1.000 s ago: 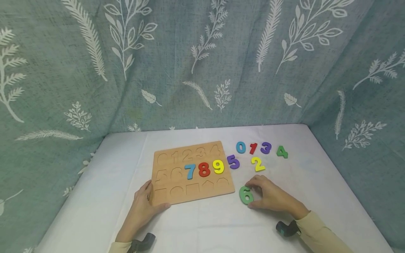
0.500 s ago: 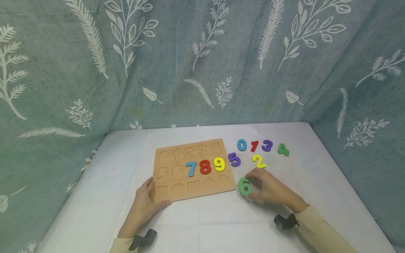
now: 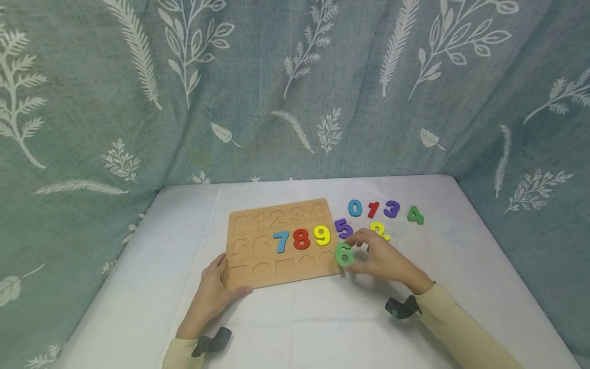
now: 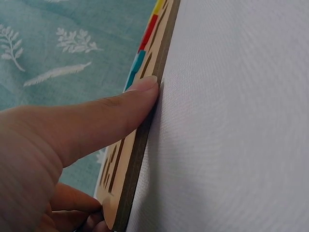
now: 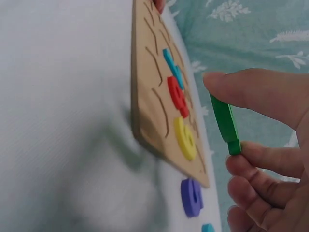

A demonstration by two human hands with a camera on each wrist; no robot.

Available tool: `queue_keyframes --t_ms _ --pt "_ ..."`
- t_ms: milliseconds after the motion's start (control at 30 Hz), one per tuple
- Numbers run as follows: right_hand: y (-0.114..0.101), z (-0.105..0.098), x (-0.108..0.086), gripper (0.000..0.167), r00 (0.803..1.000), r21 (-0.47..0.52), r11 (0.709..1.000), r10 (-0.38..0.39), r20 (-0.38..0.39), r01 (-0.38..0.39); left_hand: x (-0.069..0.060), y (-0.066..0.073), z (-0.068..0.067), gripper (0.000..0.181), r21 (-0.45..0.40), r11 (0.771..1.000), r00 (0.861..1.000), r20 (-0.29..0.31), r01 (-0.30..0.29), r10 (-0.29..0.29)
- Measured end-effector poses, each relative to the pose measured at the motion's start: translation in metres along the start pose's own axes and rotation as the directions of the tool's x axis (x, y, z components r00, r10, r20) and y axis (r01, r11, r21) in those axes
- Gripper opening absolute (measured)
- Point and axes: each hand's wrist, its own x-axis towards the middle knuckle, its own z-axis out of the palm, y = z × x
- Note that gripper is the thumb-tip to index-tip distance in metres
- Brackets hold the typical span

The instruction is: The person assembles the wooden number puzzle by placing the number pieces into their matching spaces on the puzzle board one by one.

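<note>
In the head view, the near left corner of a wooden board was gripped by the left hand, the thumb laid at the near edge and the fingers at the left edge; by that hold the board was presumably steadied on the white-covered bench. A green 6 was pinched by the right hand at the board's right edge; whether it hung over that edge or just beside it could not be told. A blue 7, a red 8 and a yellow 9 were set in counting order along the middle row, right of the 5 and 6 outlines. A purple 5 was placed just beyond the board, with a blue 0, a red 1, a purple 3 and a green 4 farther off, perhaps so that the outlines were left uncovered. A yellow 2 was partly hidden by the right hand.

In the left wrist view, the thumb was seen pressed to the board's edge, away from the outlines.

In the right wrist view, the green 6 was held aloft, narrowly pinched at opposite ends between thumb and fingers, probably so that its underside was left free.
</note>
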Motion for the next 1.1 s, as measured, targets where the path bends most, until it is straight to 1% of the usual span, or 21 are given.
queue_keyframes --t_ms 167,433,633,733,833,967,1100 --pt "-0.008 0.001 0.008 0.06 1.0 -0.006 1.0 0.021 -0.006 -0.021 0.0 0.001 -0.001 0.126 -0.005 1.0 1.0 0.004 0.001 -0.001" --pt "-0.016 -0.001 0.017 0.06 1.0 0.021 1.0 0.008 -0.009 -0.008 -0.001 0.003 0.0 0.125 -0.006 1.0 1.0 -0.007 -0.004 0.004" --pt "-0.026 -0.004 0.027 0.064 1.0 0.031 0.999 0.009 -0.016 -0.009 -0.001 0.002 0.0 0.124 0.0 1.0 1.0 -0.013 -0.01 0.01" --pt "-0.032 -0.005 0.032 0.062 1.0 0.055 0.998 -0.009 -0.018 0.01 -0.001 0.001 0.0 0.124 0.005 1.0 1.0 -0.016 -0.015 0.015" --pt "-0.037 -0.005 0.037 0.059 0.999 0.059 0.997 -0.041 -0.03 0.043 0.0 0.0 0.0 0.125 0.0 1.0 1.0 -0.01 -0.014 0.014" --pt "-0.043 -0.004 0.045 0.061 0.996 0.054 0.995 -0.081 -0.049 0.084 0.0 0.0 0.0 0.125 -0.007 1.0 1.0 0.001 -0.007 0.007" --pt "-0.05 -0.002 0.051 0.062 0.994 0.074 0.992 -0.1 -0.048 0.103 0.001 0.001 0.0 0.125 -0.014 1.0 1.0 0.002 0.001 -0.001"
